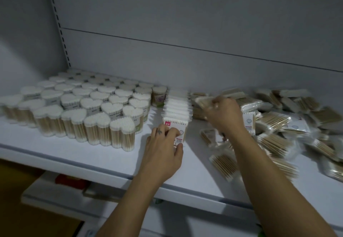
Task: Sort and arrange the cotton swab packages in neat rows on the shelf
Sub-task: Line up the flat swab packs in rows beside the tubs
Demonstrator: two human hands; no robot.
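Left hand (163,149) grips the front pack (179,128) of the upright row (178,105) mid-shelf (92,159), right hand (224,116) pinches a blurred swab bag (203,100) raised towards the back edge; a bare strip runs along the front edge, with heart-shaped tubs (83,106) to the left and a loose pile (287,125) to the right.

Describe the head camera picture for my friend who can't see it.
The left hand holds the front pack of a neat standing row on a white shelf; the right hand holds a bag above a loose pile. Heart-shaped tubs of swabs stand at left.

Heart-shaped tubs (89,112) left on shelf (78,155), upright row (177,106) between, loose packets (289,125) right
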